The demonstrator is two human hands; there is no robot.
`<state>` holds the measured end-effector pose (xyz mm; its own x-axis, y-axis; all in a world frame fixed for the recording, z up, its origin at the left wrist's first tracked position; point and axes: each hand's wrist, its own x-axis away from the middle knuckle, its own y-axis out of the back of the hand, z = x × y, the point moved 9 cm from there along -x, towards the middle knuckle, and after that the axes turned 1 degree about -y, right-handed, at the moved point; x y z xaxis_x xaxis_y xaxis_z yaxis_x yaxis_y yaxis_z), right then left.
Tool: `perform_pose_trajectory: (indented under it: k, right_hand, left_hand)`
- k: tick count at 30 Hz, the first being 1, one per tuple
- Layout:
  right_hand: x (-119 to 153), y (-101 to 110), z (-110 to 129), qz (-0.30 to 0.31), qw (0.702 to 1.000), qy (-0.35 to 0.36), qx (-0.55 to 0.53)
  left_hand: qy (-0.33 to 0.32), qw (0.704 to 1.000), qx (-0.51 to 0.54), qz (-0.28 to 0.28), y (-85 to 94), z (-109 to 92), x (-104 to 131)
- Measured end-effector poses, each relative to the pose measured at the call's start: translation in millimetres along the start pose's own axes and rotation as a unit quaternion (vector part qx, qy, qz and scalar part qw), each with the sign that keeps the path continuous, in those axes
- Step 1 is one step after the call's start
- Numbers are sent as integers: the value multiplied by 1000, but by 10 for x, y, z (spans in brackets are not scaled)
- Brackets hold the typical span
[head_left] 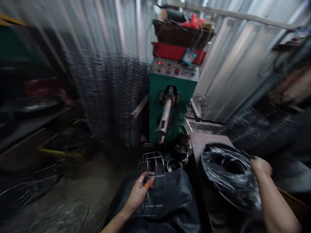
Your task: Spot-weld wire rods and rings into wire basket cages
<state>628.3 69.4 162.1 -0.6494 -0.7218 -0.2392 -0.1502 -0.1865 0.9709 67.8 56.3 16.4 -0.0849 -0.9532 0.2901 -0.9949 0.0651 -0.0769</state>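
The left hand point(140, 187) pinches a joined wire frame point(159, 176) at six o'clock; right hand point(261, 166), grip unclear, nears unused wires point(216, 165) at four.

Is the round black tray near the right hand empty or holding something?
Holding something: many shiny wires lie inside the round tray.

A black, leathery covering point(179, 194), perhaps an apron; orange wraps point(149, 183) on the left hand's point(138, 191) digits; bare forearms point(277, 198).
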Motion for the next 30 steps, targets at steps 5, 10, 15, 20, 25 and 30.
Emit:
perform_pose_trajectory:
  k: [5,10,15,20,25,30]
  right_hand:
    - [154,467,-142,14,998,-52,-14]
    - [494,1278,65,-34,998,13,-46]
    - [1125,1995,508,-92,978,122,-142]
    - [1615,1554,1331,35,891,253,-375]
    - [2101,378,2164,210,802,304,-470]
    - [2411,-334,2395,292,761,293,-500]
  left_hand:
    - [57,998,-11,18,27,120,-40]
    - [65,998,9,7,70,46,-107]
    - [59,995,82,1,79,-94,-167]
    - [71,984,162,21,47,-206,-216]
    - [65,969,231,51,133,-289,-192]
    - [54,972,229,16,281,-238,-122]
